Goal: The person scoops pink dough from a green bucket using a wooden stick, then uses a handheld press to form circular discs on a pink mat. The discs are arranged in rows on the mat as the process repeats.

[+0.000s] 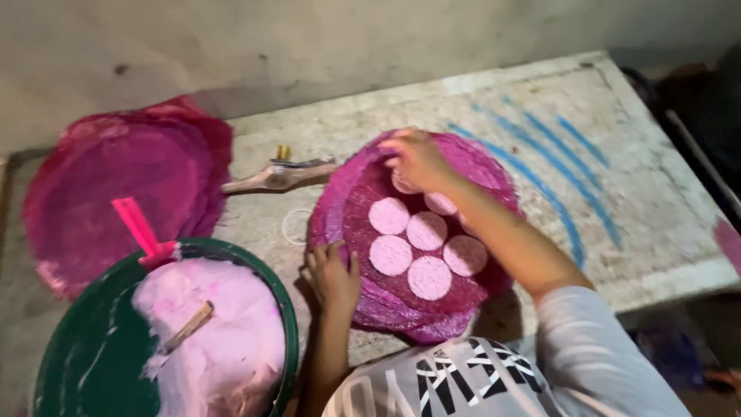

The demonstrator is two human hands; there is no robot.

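Pink discs [426,230] sit mid-mat on the magenta mesh mat [463,166]; my right hand [417,158] at twelve o'clock seemingly pinches one, left hand [333,276] loosely flat at eight; I judge soft discs could smear.

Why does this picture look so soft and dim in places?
Head view: motion blur softens everything, most on the right hand over the magenta woven mat; light falls on the pale stone table, while the green round tub sits in shadow.
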